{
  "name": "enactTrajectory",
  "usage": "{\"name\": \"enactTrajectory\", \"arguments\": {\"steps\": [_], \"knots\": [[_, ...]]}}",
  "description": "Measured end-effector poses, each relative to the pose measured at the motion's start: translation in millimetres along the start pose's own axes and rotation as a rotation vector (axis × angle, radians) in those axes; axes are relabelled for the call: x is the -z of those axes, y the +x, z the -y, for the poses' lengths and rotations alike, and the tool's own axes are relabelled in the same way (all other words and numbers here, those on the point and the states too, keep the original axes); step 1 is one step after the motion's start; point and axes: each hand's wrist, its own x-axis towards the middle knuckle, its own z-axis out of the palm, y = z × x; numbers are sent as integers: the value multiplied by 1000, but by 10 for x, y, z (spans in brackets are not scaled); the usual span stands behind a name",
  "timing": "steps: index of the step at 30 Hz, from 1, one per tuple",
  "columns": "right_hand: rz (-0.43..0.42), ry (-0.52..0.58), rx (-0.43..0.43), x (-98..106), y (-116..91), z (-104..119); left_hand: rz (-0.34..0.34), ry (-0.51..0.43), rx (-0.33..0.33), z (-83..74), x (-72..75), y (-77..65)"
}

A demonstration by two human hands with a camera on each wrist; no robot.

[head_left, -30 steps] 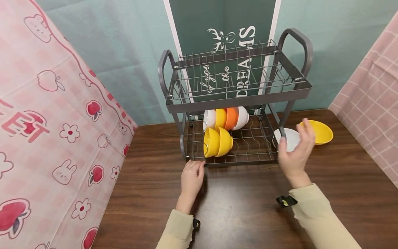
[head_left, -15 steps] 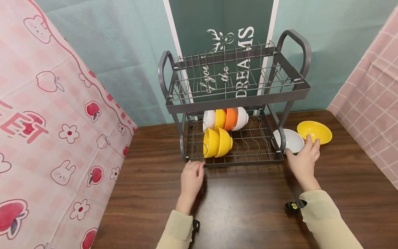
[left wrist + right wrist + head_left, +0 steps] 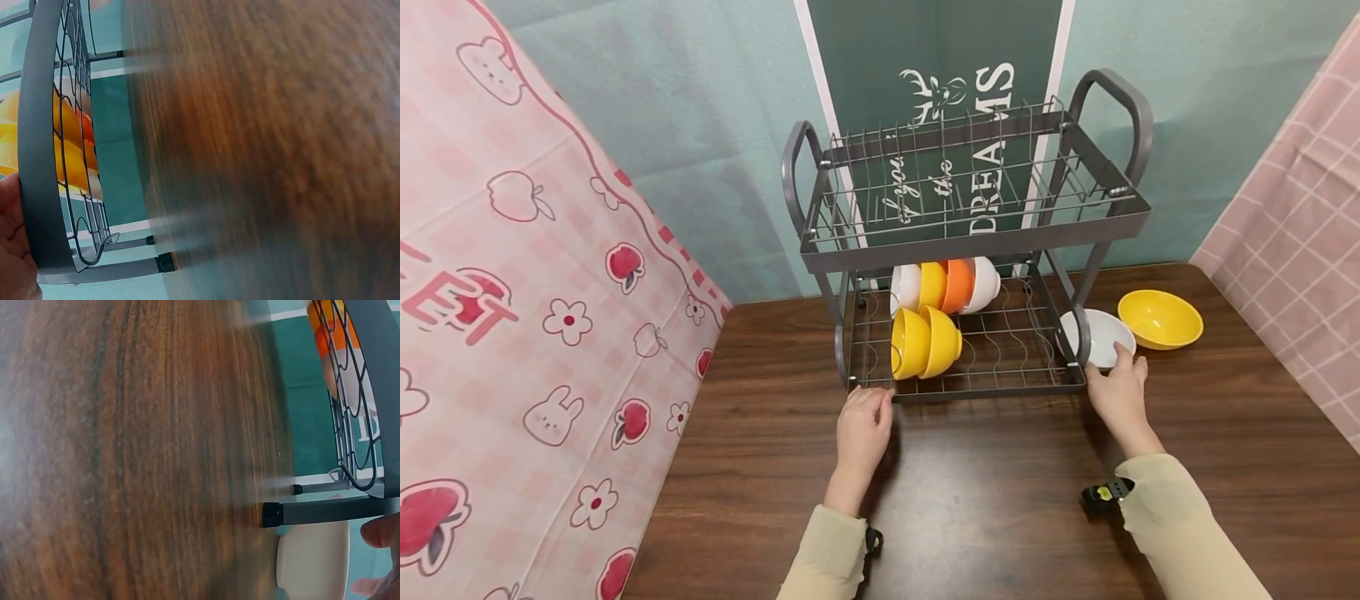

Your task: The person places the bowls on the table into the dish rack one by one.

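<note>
My left hand holds the front left of a grey two-tier dish rack, its fingers at the lower front rail. In the left wrist view only part of that hand shows, against the rail. My right hand is at the rack's front right corner, thumb beside the frame, a finger over the near rim of a white bowl. In the right wrist view the fingertips are near the rack leg and the white bowl; contact cannot be told. A yellow bowl sits behind it.
Two nested yellow bowls lie on their sides in the lower tier. Behind them stands a row of white, yellow and orange bowls. Cloths hang behind and beside the wooden table.
My right hand has come down from above the bowls, then shifted slightly left to the white bowl's near rim. The left hand has stayed at the rack.
</note>
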Motion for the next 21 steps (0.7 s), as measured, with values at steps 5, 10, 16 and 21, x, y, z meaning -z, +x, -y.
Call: {"name": "enactTrajectory", "arguments": {"steps": [5, 10, 16, 21], "knots": [[-15, -48, 29, -1, 13, -16, -2, -2, 1, -1, -1, 3], [-44, 63, -20, 4, 29, -25, -10, -5, -6, 5, -3, 12], [-63, 149, -97, 4, 44, -23, -6, -1, -9, 11, -2, 6], [-66, 155, -111, -7, 55, -22, -6, -1, -9, 10, 4, 4]]}}
